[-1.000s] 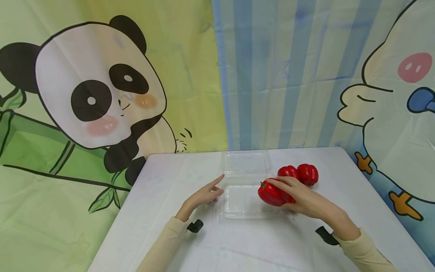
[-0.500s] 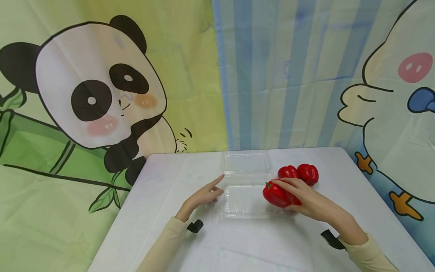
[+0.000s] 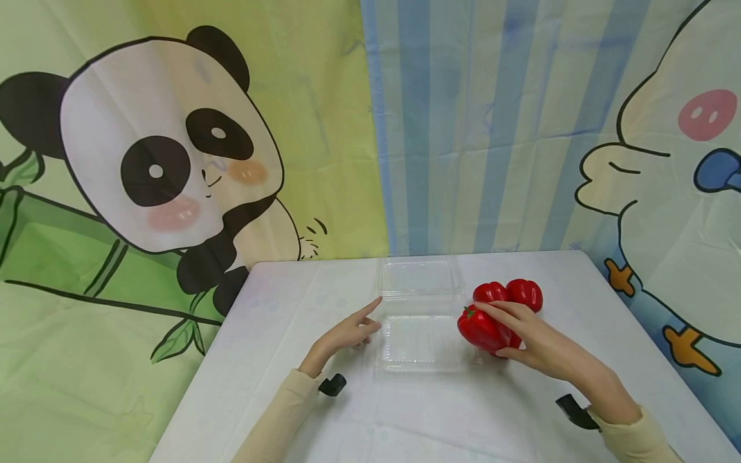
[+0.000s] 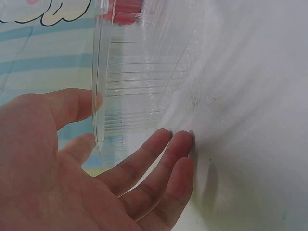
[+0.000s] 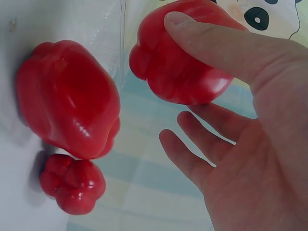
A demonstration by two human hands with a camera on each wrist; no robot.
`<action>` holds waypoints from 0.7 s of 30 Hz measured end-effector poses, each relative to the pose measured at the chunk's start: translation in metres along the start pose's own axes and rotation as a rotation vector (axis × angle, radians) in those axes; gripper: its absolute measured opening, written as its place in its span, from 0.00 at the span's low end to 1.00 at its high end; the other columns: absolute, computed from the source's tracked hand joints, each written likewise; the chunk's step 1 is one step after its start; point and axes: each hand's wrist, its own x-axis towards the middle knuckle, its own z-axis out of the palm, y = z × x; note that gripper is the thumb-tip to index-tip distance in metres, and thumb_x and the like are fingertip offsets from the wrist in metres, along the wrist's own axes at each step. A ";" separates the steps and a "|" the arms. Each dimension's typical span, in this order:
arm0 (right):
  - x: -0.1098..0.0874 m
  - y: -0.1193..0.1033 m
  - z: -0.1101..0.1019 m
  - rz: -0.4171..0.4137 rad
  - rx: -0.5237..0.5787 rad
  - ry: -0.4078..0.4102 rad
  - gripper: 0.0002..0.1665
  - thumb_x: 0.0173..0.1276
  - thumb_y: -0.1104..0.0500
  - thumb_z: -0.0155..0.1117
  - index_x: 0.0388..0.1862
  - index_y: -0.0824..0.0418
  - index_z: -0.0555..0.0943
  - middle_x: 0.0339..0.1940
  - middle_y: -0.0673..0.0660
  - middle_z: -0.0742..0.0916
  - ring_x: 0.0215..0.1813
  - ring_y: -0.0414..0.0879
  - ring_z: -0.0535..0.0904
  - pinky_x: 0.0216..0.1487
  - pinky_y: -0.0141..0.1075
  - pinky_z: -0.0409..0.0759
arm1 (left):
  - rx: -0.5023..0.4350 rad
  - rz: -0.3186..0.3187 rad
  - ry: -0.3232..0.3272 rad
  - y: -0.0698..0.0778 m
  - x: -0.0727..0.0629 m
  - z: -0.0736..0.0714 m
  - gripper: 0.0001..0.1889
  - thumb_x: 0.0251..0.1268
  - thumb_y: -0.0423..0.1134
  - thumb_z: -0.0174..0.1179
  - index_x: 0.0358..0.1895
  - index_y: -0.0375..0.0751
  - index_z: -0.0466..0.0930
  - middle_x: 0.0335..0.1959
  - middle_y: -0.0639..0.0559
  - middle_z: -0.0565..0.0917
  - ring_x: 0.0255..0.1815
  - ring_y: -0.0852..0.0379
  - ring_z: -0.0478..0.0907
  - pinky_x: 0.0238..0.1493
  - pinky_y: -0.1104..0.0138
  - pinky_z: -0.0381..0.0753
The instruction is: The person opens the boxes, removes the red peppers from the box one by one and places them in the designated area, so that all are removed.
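Observation:
My right hand [image 3: 541,344] grips a red bell pepper [image 3: 483,329], green stem facing left, over the right end of a clear plastic clamshell box [image 3: 399,341]. In the right wrist view, the thumb lies across this held pepper [image 5: 187,57], while several fingers stand apart from it. At the box's left side is my left hand [image 3: 344,333], index finger extended. Its thumb touches the upright clear rim [image 4: 99,62] in the left wrist view, the other fingers loosely bent and apart. Whether the held pepper touches the box, I cannot tell.
Two more red peppers sit side by side at the back right, one nearer the box [image 3: 491,292] and one farther right [image 3: 525,296]. The box's lid [image 3: 419,278] lies folded back behind it. A printed cloth [image 3: 451,128] hangs behind the white table [image 3: 278,296].
My right hand has moved steadily right with the pepper, from over the box's tray to its right end. The left hand and the two other peppers have stayed put.

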 end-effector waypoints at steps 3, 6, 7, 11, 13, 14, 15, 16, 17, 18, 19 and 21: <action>-0.002 0.001 0.000 0.012 0.001 0.004 0.62 0.45 0.57 0.86 0.78 0.38 0.62 0.69 0.59 0.73 0.69 0.59 0.66 0.43 0.46 0.87 | -0.002 0.000 0.000 -0.001 0.000 0.000 0.35 0.77 0.47 0.53 0.81 0.65 0.50 0.54 0.42 0.80 0.35 0.50 0.79 0.33 0.62 0.74; -0.004 0.003 -0.001 0.025 -0.002 0.008 0.62 0.46 0.57 0.86 0.78 0.39 0.62 0.70 0.59 0.73 0.69 0.59 0.66 0.44 0.46 0.87 | -0.005 -0.002 -0.002 -0.003 0.001 0.000 0.35 0.77 0.48 0.54 0.81 0.66 0.50 0.55 0.42 0.80 0.35 0.50 0.79 0.33 0.61 0.74; -0.005 0.003 -0.002 0.030 -0.003 0.009 0.63 0.45 0.57 0.86 0.78 0.39 0.62 0.70 0.59 0.73 0.69 0.60 0.66 0.43 0.46 0.87 | -0.004 -0.003 -0.003 -0.003 0.001 0.000 0.35 0.77 0.48 0.54 0.81 0.67 0.50 0.55 0.42 0.80 0.35 0.50 0.79 0.33 0.61 0.74; -0.009 0.005 -0.003 0.038 -0.012 0.015 0.63 0.44 0.57 0.86 0.78 0.41 0.62 0.69 0.60 0.73 0.69 0.60 0.66 0.43 0.46 0.87 | 0.004 -0.009 0.001 -0.004 0.002 0.000 0.34 0.77 0.49 0.54 0.80 0.68 0.50 0.55 0.42 0.80 0.35 0.50 0.79 0.33 0.61 0.75; -0.011 0.006 -0.003 0.037 -0.011 0.022 0.63 0.43 0.57 0.87 0.78 0.42 0.63 0.69 0.60 0.73 0.68 0.60 0.66 0.43 0.45 0.87 | 0.010 -0.012 0.004 -0.004 0.003 0.000 0.34 0.76 0.49 0.54 0.80 0.69 0.50 0.55 0.42 0.80 0.36 0.50 0.79 0.33 0.61 0.75; -0.012 0.006 -0.003 0.036 -0.010 0.027 0.63 0.43 0.57 0.86 0.78 0.42 0.63 0.69 0.60 0.73 0.68 0.60 0.66 0.42 0.45 0.87 | 0.013 -0.013 0.005 -0.004 0.003 0.000 0.34 0.76 0.49 0.54 0.80 0.69 0.50 0.55 0.42 0.80 0.36 0.50 0.79 0.33 0.61 0.75; -0.012 0.007 -0.003 0.035 -0.010 0.030 0.63 0.43 0.58 0.86 0.78 0.42 0.63 0.69 0.60 0.73 0.68 0.60 0.66 0.42 0.45 0.87 | 0.015 -0.015 0.006 -0.004 0.003 0.000 0.34 0.76 0.49 0.54 0.80 0.70 0.50 0.55 0.43 0.80 0.35 0.50 0.79 0.33 0.61 0.75; -0.013 0.007 -0.003 0.034 -0.008 0.035 0.63 0.43 0.58 0.86 0.78 0.42 0.63 0.69 0.60 0.73 0.68 0.60 0.66 0.42 0.45 0.87 | 0.014 -0.016 0.006 -0.004 0.003 0.000 0.34 0.76 0.49 0.54 0.80 0.70 0.50 0.55 0.43 0.80 0.35 0.50 0.79 0.33 0.61 0.74; -0.014 0.007 -0.003 0.035 -0.004 0.038 0.63 0.43 0.58 0.86 0.78 0.42 0.63 0.68 0.61 0.72 0.68 0.60 0.66 0.42 0.45 0.87 | 0.015 -0.017 0.006 -0.003 0.003 0.000 0.34 0.76 0.50 0.54 0.80 0.70 0.50 0.55 0.43 0.80 0.35 0.50 0.79 0.33 0.61 0.74; -0.014 0.008 -0.003 0.036 -0.001 0.041 0.63 0.43 0.58 0.87 0.78 0.42 0.63 0.68 0.61 0.72 0.68 0.60 0.66 0.42 0.45 0.87 | 0.015 -0.017 0.006 -0.003 0.003 0.000 0.34 0.76 0.50 0.54 0.80 0.70 0.50 0.55 0.43 0.80 0.35 0.50 0.79 0.33 0.61 0.74; -0.015 0.008 -0.004 0.036 -0.002 0.044 0.64 0.43 0.58 0.87 0.78 0.42 0.63 0.68 0.61 0.72 0.68 0.60 0.66 0.42 0.45 0.87 | 0.016 -0.017 0.005 -0.003 0.003 0.000 0.34 0.76 0.50 0.54 0.80 0.70 0.50 0.55 0.43 0.80 0.35 0.50 0.79 0.33 0.61 0.74; -0.016 0.008 -0.004 0.039 -0.004 0.048 0.64 0.43 0.58 0.87 0.78 0.42 0.63 0.68 0.61 0.72 0.68 0.61 0.66 0.41 0.46 0.87 | 0.016 -0.016 0.004 -0.003 0.003 0.000 0.34 0.76 0.50 0.54 0.80 0.70 0.50 0.55 0.43 0.80 0.35 0.50 0.79 0.33 0.62 0.74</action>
